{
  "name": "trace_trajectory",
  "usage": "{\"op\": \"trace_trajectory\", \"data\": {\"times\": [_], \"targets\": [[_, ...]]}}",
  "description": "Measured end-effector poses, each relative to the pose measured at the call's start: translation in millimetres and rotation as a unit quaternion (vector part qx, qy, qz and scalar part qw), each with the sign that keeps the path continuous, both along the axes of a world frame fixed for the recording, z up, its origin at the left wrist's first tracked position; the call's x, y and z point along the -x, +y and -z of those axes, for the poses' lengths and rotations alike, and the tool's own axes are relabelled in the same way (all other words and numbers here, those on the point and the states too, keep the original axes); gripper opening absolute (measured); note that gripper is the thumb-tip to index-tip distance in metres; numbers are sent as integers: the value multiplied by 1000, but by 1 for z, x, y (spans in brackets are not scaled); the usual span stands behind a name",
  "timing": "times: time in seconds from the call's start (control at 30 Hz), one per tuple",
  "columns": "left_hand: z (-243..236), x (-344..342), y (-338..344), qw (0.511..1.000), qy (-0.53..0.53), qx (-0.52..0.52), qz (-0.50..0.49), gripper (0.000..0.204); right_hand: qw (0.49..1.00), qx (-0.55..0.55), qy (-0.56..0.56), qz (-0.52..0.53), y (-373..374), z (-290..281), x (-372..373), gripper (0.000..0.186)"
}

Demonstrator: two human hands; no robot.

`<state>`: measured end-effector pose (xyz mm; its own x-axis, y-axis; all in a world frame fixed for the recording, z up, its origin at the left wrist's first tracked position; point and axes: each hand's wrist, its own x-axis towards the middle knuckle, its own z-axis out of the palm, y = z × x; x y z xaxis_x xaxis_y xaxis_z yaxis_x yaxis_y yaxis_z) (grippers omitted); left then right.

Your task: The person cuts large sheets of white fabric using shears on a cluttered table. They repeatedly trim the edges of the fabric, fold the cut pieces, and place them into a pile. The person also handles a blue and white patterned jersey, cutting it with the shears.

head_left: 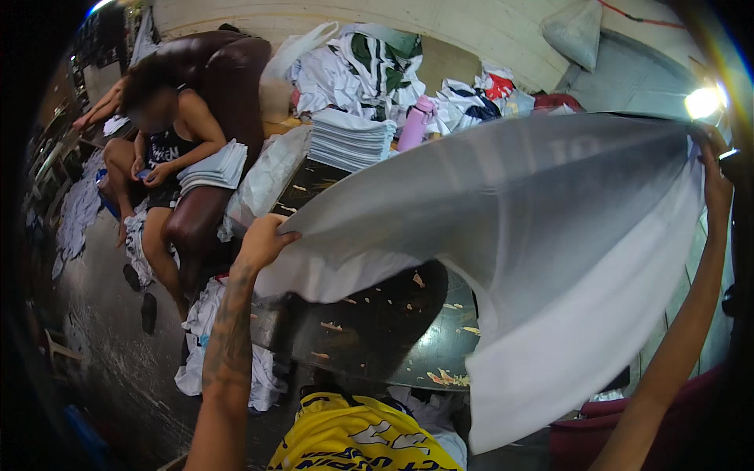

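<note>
A thin grey-and-white garment [550, 228] is spread in the air between my two hands, sagging in the middle. Its upper edge bows upward and pale print shows through the cloth. My left hand [265, 239] pinches its left end, thumb pressed against the fingers. High at the far right, my right hand [713, 149] grips the other end, partly in glare. Beneath the cloth lies a dark table [357, 334] with worn, chipped patches; the garment hides much of it.
Beyond the table are a stack of folded white cloths [351, 141], a pink bottle [415, 123] and a heap of clothes [345, 74]. At left, a person [177, 133] sits on a brown sofa [236, 86], folded cloths beside them. More cloth [206, 337] hangs near my left forearm.
</note>
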<state>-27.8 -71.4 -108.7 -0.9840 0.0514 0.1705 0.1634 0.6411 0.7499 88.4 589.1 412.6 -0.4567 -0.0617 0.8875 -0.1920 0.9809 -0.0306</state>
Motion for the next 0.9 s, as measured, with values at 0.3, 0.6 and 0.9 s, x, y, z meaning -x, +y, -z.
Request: {"op": "trace_trajectory", "data": {"times": [0.3,0.6,0.9], "targets": [[-111,-23,-26,958,69,-257,102,23,980,46,-99,169,232,-24,-13,33],[-182,-120,2,944,161,-271,94,23,949,239,-201,-55,290,196,-177,3],[-206,-131,-106,930,300,151,-149,39,903,287,-311,-70,133,228,-297,23]]}}
